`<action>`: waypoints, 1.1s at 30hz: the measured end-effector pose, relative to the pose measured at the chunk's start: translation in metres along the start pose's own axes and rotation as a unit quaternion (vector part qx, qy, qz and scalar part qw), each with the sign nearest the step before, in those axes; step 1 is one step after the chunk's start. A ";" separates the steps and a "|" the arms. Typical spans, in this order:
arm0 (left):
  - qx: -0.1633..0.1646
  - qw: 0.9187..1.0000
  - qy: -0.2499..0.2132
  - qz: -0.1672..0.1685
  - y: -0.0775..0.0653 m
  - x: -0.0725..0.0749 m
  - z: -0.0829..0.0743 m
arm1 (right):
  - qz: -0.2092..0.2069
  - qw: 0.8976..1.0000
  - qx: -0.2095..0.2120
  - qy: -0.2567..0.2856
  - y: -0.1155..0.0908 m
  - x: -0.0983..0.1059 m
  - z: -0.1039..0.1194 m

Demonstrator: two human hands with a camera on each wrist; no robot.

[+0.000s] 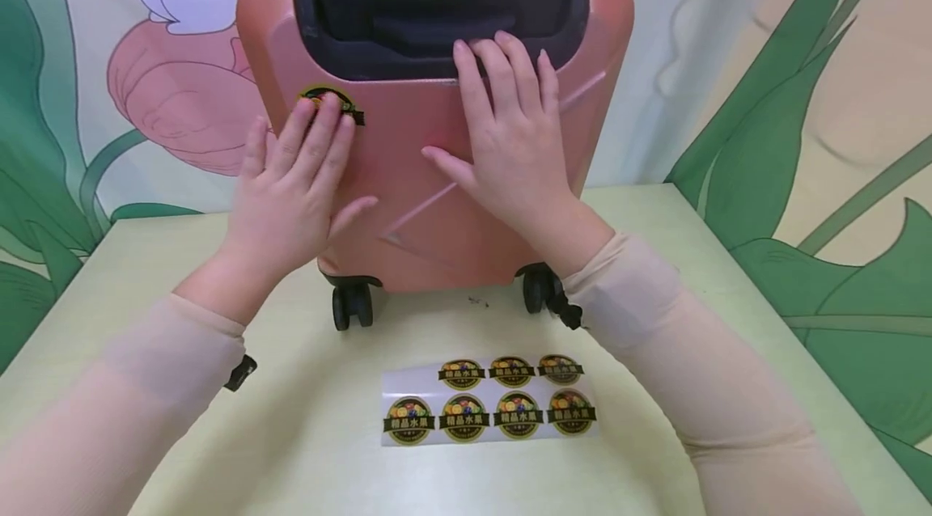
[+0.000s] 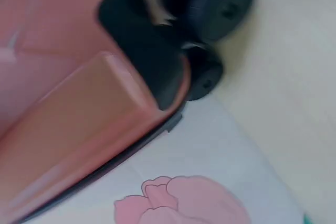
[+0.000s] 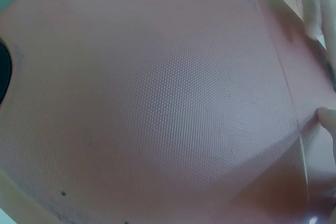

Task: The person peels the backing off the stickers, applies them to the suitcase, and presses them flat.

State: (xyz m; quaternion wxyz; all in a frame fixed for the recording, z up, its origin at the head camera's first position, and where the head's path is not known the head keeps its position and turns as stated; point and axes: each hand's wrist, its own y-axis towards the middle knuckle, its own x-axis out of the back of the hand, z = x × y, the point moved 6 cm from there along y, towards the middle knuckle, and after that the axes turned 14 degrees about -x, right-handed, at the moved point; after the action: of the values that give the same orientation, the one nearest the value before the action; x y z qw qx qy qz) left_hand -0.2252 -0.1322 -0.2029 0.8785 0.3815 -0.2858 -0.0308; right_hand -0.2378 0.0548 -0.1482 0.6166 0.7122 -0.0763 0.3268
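Observation:
A pink hard-shell suitcase (image 1: 408, 176) stands upright on its wheels on the table, its black handle recess at the top. My left hand (image 1: 291, 176) lies with straight fingers over a round fruit sticker (image 1: 353, 113) on the suitcase's upper left; the fingertips cover part of the sticker. To the right, my right hand (image 1: 517, 124) rests spread on the front, its fingertips at the lower edge of the recess. In the right wrist view, fingertips (image 3: 328, 119) show at the right edge against the pink shell. The left wrist view shows a black wheel (image 2: 223, 6) and the lower corner.
On the pale table (image 1: 306, 443), a white sheet (image 1: 408, 380) with several round fruit stickers lies in front of the suitcase. Behind stands a backdrop (image 1: 655, 79) painted with leaves and a pink flower. A black cord-like piece (image 1: 564, 311) hangs by my right wrist.

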 end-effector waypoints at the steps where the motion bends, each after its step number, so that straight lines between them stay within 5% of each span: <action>1: 0.011 1.000 -0.003 -0.005 0.000 0.001 0.003 | -0.001 1.000 0.000 0.000 0.000 0.000 0.000; 6: 0.045 0.999 -0.025 -0.011 -0.010 -0.003 0.003 | -0.001 1.000 0.005 0.003 0.001 -0.002 0.002; 21: -0.018 0.993 -0.084 0.086 -0.061 -0.011 -0.045 | -0.008 1.000 0.003 0.004 0.000 0.007 -0.006; 26: 0.005 0.977 -0.164 0.135 -0.078 -0.009 -0.060 | -0.004 0.999 0.014 0.030 -0.005 0.012 -0.008; 33: 0.106 0.944 -0.262 0.171 -0.099 0.000 -0.077 | 0.056 0.988 0.068 0.129 -0.049 0.013 0.002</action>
State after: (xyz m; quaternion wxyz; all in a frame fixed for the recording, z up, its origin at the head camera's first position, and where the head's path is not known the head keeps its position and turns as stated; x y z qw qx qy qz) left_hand -0.1684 -0.1525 -0.3130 0.7192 0.3968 -0.5681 0.0513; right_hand -0.2017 0.0678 -0.1817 0.5521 0.6989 -0.0135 0.4545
